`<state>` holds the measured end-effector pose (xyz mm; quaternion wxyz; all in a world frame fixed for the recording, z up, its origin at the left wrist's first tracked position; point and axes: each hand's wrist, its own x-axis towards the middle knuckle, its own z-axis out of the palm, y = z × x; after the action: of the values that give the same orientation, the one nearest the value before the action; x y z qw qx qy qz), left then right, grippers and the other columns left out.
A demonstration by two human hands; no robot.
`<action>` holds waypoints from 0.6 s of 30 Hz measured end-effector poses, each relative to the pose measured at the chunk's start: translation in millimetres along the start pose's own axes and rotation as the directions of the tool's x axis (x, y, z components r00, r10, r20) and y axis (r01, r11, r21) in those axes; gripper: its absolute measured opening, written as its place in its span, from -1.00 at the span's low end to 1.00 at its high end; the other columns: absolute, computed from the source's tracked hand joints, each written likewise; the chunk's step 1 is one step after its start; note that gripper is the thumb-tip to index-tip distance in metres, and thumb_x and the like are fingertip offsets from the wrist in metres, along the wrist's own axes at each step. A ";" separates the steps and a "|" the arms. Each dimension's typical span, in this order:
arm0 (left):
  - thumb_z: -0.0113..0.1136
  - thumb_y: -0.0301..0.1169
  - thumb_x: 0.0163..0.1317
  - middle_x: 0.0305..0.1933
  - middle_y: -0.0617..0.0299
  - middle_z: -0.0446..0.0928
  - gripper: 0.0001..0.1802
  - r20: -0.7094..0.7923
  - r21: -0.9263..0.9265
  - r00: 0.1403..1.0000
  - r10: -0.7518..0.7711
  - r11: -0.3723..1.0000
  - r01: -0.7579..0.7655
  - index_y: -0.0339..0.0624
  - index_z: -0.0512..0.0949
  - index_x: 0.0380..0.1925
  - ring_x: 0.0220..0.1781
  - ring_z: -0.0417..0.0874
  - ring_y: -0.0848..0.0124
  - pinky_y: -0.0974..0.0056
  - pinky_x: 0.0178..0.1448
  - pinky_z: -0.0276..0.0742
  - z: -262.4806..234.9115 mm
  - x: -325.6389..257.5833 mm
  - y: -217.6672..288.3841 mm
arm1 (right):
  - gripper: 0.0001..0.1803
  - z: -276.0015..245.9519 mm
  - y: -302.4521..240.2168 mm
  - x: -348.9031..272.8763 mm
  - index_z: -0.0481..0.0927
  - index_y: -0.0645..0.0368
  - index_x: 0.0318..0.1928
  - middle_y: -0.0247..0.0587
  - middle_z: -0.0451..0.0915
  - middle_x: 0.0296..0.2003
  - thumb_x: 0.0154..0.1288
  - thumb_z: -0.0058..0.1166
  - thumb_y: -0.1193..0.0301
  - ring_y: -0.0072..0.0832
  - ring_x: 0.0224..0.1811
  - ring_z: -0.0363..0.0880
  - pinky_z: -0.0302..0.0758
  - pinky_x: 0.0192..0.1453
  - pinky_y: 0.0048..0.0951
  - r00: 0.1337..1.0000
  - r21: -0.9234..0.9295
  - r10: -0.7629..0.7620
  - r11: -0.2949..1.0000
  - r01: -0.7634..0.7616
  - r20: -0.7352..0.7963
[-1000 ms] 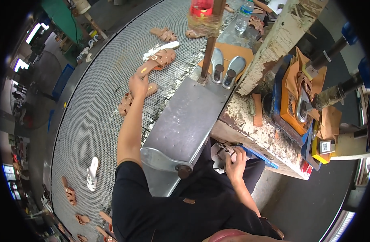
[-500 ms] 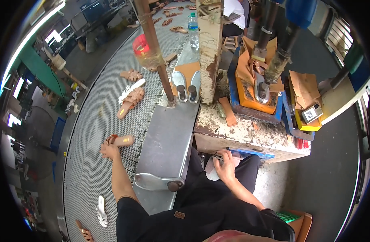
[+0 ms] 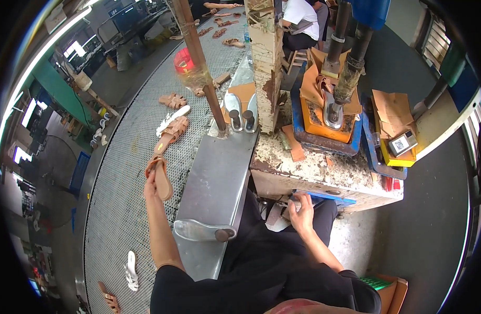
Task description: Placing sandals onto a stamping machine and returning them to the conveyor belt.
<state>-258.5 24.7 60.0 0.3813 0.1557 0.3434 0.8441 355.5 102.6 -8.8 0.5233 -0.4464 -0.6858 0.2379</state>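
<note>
Tan leather sandal gripped in the left hand, lifted off the grey mesh conveyor just left of the steel housing. Long axis near upright in the head view, tilted slightly, one end up toward the far sandals, the other down and right by the fingers; sole turned to the right, strap side to the left. Fingers closed round its lower left edge.

Further up the mesh: a second tan sandal with a white insole just beside it, another tan pair beyond. Near the lower rim, a white sandal and a tan one, well apart from the held one.

Right hand low at the front edge of the worn, paint-flecked table, curled against a blue strip there; whether gripping anything, cannot tell. On the table, an orange press block with a metal foot form under a dark column.
</note>
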 end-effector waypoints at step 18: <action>0.10 -0.31 0.54 0.41 -0.17 0.54 -0.38 0.319 -0.082 0.923 -0.215 0.964 0.253 -0.39 0.33 0.50 0.39 0.66 -0.11 -0.01 0.26 0.74 151.6 -131.4 -184.7 | -0.43 -44.9 -6.7 146.8 0.51 0.31 0.26 0.17 0.51 0.24 0.30 0.41 0.45 0.14 0.30 0.50 0.49 0.38 0.03 0.824 -0.342 -0.340 0.920 0.192 -0.452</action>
<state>7.0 83.4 39.3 0.5367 0.2193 0.2441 0.7773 386.9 219.4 86.0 0.6431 -0.4613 -0.6079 -0.0629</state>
